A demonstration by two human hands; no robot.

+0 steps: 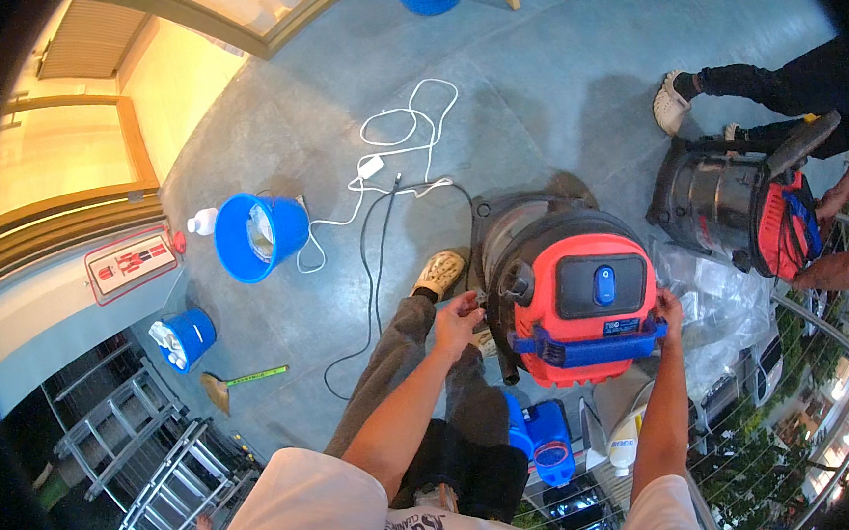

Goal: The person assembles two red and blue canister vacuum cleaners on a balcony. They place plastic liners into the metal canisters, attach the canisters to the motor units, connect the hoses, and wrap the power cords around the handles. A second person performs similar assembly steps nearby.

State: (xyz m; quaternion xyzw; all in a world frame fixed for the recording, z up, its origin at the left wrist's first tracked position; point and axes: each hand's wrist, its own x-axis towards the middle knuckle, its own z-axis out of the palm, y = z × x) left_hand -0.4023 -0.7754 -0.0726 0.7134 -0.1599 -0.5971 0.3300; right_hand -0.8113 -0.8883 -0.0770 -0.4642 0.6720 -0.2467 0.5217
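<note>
A drum vacuum cleaner [576, 353] stands upright in front of me, with a red top, a blue carrying handle [588, 350] and a blue rocker switch. My left hand [456, 322] is at its left side, fingers bent around a small dark part by the drum's rim, probably a latch. On the opposite side, my right hand [670, 315] grips the edge of the red top beside the handle's end. Its fingertips are partly hidden behind the machine. A black cord [373, 259] runs over the floor to the left.
A white extension cord [414, 147] lies looped on the floor. Blue buckets [290, 237] stand left and far. At right, another person's hands [824, 274] touch a second vacuum [710, 196]. Clear plastic sheeting [712, 299], blue containers [552, 443], ladders [165, 490] and a railing surround me.
</note>
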